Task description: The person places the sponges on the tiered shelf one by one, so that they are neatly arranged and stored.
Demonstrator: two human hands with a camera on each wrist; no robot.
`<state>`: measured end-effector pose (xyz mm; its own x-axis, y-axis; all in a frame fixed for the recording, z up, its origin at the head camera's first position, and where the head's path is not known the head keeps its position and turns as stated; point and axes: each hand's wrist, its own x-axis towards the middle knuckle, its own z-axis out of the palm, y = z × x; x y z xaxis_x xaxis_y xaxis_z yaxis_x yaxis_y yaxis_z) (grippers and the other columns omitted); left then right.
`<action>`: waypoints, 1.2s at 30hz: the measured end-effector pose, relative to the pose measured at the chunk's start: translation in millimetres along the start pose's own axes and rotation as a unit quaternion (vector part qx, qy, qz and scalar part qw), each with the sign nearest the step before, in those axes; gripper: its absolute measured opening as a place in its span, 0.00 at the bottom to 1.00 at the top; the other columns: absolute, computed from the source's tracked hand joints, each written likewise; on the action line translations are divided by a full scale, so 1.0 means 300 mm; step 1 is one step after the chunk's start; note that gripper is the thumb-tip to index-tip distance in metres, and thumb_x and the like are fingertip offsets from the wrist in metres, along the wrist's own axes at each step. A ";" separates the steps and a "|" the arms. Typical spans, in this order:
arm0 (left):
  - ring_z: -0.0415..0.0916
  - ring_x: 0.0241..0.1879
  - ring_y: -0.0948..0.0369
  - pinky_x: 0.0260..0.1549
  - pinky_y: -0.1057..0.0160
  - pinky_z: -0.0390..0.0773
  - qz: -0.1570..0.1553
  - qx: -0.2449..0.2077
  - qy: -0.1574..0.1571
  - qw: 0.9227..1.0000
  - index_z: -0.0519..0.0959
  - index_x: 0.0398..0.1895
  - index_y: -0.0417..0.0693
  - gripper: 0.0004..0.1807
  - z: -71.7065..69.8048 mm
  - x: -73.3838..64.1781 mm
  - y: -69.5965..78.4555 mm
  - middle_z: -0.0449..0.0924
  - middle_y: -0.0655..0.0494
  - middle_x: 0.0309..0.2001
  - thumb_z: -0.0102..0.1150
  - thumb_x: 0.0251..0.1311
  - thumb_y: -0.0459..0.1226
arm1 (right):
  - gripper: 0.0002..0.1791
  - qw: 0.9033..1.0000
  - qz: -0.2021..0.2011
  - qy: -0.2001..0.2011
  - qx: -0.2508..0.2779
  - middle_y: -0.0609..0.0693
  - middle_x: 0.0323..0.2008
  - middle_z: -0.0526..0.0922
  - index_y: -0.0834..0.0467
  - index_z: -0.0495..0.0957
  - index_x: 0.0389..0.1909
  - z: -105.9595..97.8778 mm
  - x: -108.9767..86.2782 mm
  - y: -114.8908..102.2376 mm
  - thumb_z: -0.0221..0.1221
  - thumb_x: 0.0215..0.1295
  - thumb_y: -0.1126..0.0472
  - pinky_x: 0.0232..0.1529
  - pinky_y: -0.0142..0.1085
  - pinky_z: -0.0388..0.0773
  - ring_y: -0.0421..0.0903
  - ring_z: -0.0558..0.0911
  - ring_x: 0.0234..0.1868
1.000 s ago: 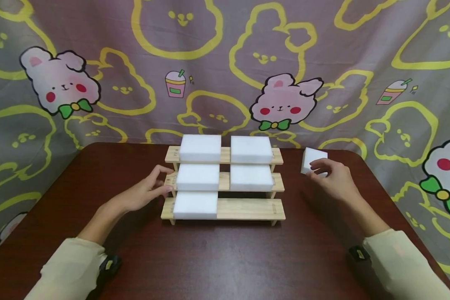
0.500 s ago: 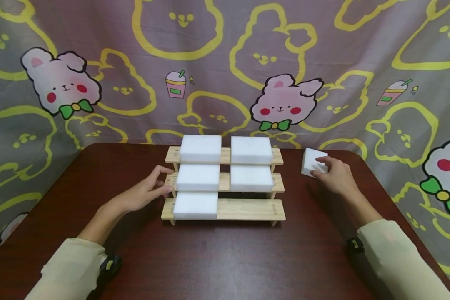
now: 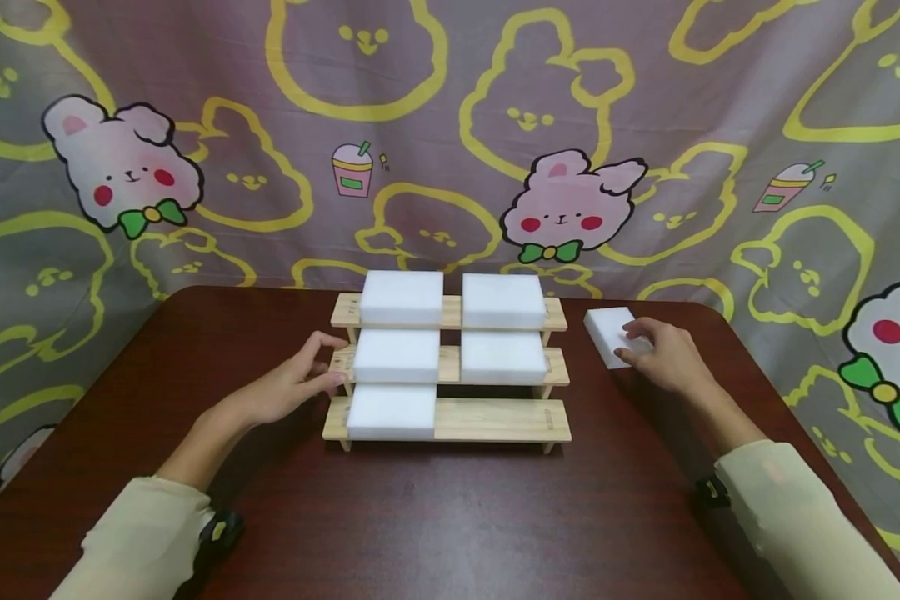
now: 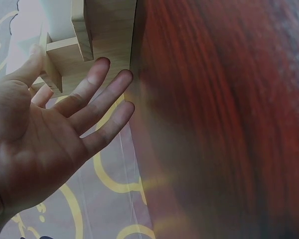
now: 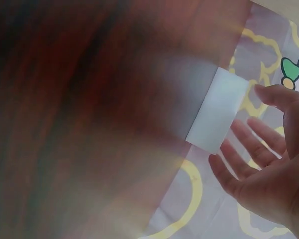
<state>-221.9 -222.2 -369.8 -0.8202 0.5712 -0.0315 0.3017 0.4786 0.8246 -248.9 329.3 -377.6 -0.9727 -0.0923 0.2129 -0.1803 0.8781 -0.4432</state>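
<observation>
A three-tier wooden stand (image 3: 502, 419) carries several white foam blocks. My left hand (image 3: 288, 383) holds its left end at the middle tier, thumb in front and index finger behind. In the left wrist view, the other fingers (image 4: 112, 92) of that hand stretch out past the wood. Right of the stand, a loose white foam block (image 3: 606, 333) lies turned at an angle on the table. My right hand (image 3: 667, 358) holds this block between thumb and fingertips at its right end. The right wrist view has the thumb at one corner of the block and the index fingertip at another.
The dark reddish-brown table (image 3: 450, 533) has rounded far corners. Close behind it hangs a patterned cloth (image 3: 435, 133) with cartoon animals. Two blocks stand on each of the upper tiers, and one block (image 3: 392, 411) is at the left of the lowest tier.
The loose foam block has shifted left and toward me and has turned, with the right hand's fingers at it. The left hand and the stand have stayed in place.
</observation>
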 end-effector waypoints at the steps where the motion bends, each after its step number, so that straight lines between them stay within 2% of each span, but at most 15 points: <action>1: 0.80 0.42 0.54 0.45 0.49 0.78 -0.001 0.000 0.000 1.000 0.51 0.71 0.38 0.28 0.000 0.000 0.000 0.82 0.41 0.46 0.52 0.80 0.37 | 0.20 1.000 -0.001 -0.001 0.003 0.69 0.47 0.84 0.67 0.81 0.50 0.000 -0.003 -0.004 0.70 0.63 0.60 0.49 0.59 0.73 0.66 0.79 0.48; 6: 0.80 0.42 0.54 0.45 0.48 0.78 -0.001 0.000 0.000 1.000 0.51 0.71 0.37 0.28 0.001 -0.001 0.002 0.82 0.40 0.46 0.52 0.79 0.37 | 0.17 1.000 -0.007 -0.002 0.015 0.67 0.45 0.85 0.67 0.82 0.48 0.002 -0.014 -0.015 0.71 0.63 0.61 0.50 0.59 0.73 0.65 0.79 0.48; 10: 0.80 0.42 0.54 0.44 0.48 0.78 -0.002 -0.001 -0.001 1.000 0.51 0.71 0.38 0.28 0.003 -0.002 0.005 0.81 0.39 0.46 0.52 0.80 0.37 | 0.24 1.000 0.003 -0.003 0.003 0.69 0.49 0.83 0.69 0.80 0.52 0.001 -0.019 -0.013 0.73 0.60 0.59 0.50 0.59 0.73 0.65 0.78 0.48; 15: 0.79 0.42 0.53 0.44 0.49 0.77 -0.004 -0.001 -0.001 1.000 0.51 0.71 0.38 0.28 0.004 -0.002 0.006 0.81 0.39 0.46 0.51 0.80 0.38 | 0.37 0.997 0.052 -0.042 -0.025 0.72 0.53 0.79 0.70 0.75 0.59 -0.007 -0.020 -0.003 0.75 0.58 0.50 0.47 0.60 0.74 0.65 0.77 0.48; 19: 0.79 0.42 0.53 0.43 0.50 0.77 -0.005 -0.001 -0.001 1.000 0.51 0.71 0.38 0.28 0.004 -0.001 0.005 0.81 0.40 0.45 0.52 0.80 0.38 | 0.41 0.995 0.063 -0.076 -0.033 0.72 0.52 0.79 0.70 0.74 0.60 -0.012 -0.021 0.004 0.76 0.56 0.45 0.43 0.56 0.75 0.64 0.77 0.47; 23: 0.80 0.42 0.54 0.43 0.50 0.77 -0.004 -0.002 0.000 1.000 0.51 0.71 0.38 0.28 0.003 -0.001 0.001 0.82 0.41 0.45 0.52 0.80 0.38 | 0.42 0.994 0.062 -0.089 -0.029 0.72 0.52 0.79 0.70 0.73 0.61 -0.011 -0.026 0.008 0.76 0.56 0.45 0.41 0.53 0.75 0.64 0.78 0.46; 36: 0.80 0.43 0.54 0.45 0.49 0.77 -0.001 -0.001 0.001 1.000 0.51 0.71 0.38 0.28 0.003 0.002 -0.001 0.81 0.39 0.48 0.52 0.80 0.37 | 0.38 0.993 0.062 -0.091 -0.040 0.71 0.48 0.80 0.67 0.73 0.63 -0.020 -0.029 0.007 0.74 0.57 0.51 0.37 0.50 0.74 0.63 0.78 0.43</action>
<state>-222.0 -221.5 -370.7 -0.8217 0.5690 -0.0324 0.2990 0.4788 0.8254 -240.1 334.7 -375.0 -0.9983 -0.0574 -0.0031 -0.0518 0.9216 -0.3846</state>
